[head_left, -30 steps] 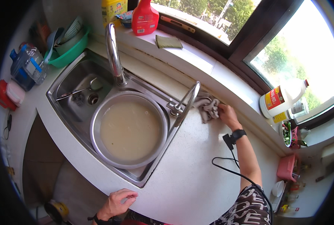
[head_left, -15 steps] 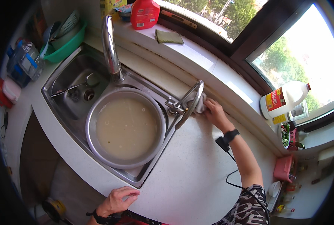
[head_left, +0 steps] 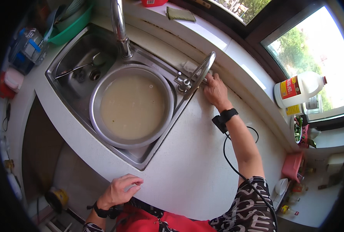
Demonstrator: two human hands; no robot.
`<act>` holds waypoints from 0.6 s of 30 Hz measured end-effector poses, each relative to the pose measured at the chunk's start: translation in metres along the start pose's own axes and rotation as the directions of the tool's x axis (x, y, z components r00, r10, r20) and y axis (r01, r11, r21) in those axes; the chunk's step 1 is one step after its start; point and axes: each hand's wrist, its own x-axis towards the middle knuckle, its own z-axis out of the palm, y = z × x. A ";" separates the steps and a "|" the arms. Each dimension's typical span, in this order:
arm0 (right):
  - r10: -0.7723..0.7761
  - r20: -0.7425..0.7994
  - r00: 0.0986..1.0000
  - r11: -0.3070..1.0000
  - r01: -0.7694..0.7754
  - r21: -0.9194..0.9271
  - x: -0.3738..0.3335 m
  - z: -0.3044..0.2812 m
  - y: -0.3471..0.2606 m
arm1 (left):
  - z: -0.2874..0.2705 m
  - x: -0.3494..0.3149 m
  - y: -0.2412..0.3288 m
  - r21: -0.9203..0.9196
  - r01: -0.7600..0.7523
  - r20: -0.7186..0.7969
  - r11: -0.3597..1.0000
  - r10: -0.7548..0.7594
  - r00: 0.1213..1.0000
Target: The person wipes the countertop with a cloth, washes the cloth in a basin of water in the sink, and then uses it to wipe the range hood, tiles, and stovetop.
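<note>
My right hand [head_left: 215,92] reaches to the back of the white counter, its fingers closed on a whitish-grey cloth [head_left: 189,67]. The cloth lies behind the small curved tap [head_left: 200,70], and part of it is hidden by that tap and my fingers. My left hand [head_left: 121,189] hovers over the counter's front edge with loosely bent fingers, the thumb apart and nothing held. Between the hands, a large round metal basin [head_left: 93,112] of cloudy beige water rests in the right side of the steel sink [head_left: 143,164].
A tall chrome faucet [head_left: 119,29] rises behind the sink. A ladle [head_left: 77,68] lies in the left bowl. The sill holds a green scouring pad [head_left: 180,14] and a white jug [head_left: 301,89]. A black cable [head_left: 229,160] hangs along my right forearm.
My right hand has pushed the cloth leftward behind the small tap. The whole view has tilted down, so the sink sits higher in it. My left hand stays by the counter edge.
</note>
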 end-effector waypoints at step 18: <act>-0.188 0.242 0.952 0.927 0.091 0.365 -0.227 -0.014 -0.182 | 0.051 -0.087 0.021 0.105 -0.097 0.070 0.990 0.090 0.994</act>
